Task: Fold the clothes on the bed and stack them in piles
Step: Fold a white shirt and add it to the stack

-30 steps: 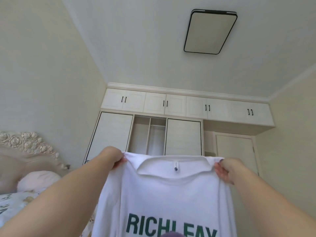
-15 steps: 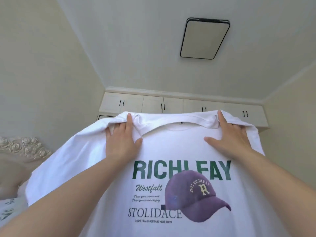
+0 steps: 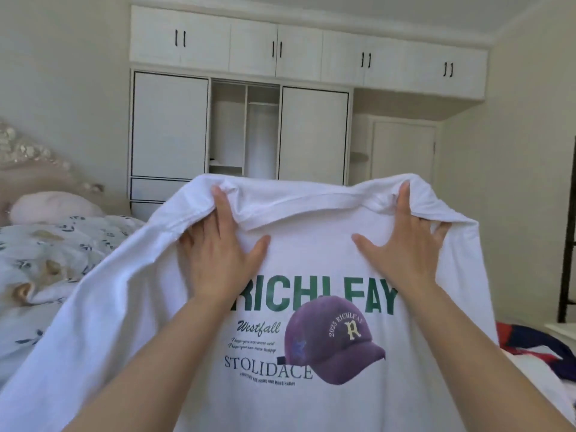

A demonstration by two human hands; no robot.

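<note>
One white shirt (image 3: 327, 353) with a green print and a purple cap picture hangs spread in the air in front of the person, over the bed (image 3: 46, 269). Both hands are set apart at its shoulders: the left hand (image 3: 218, 247) and right hand (image 3: 402, 244) lie with fingers tucked under the turned-over top edge, thumbs spread on the cloth, gripping it. No fold shows in it yet. Loose red and blue clothes (image 3: 536, 347) lie at the right, unfolded; no pile is visible, so the task looks barely begun.
</note>
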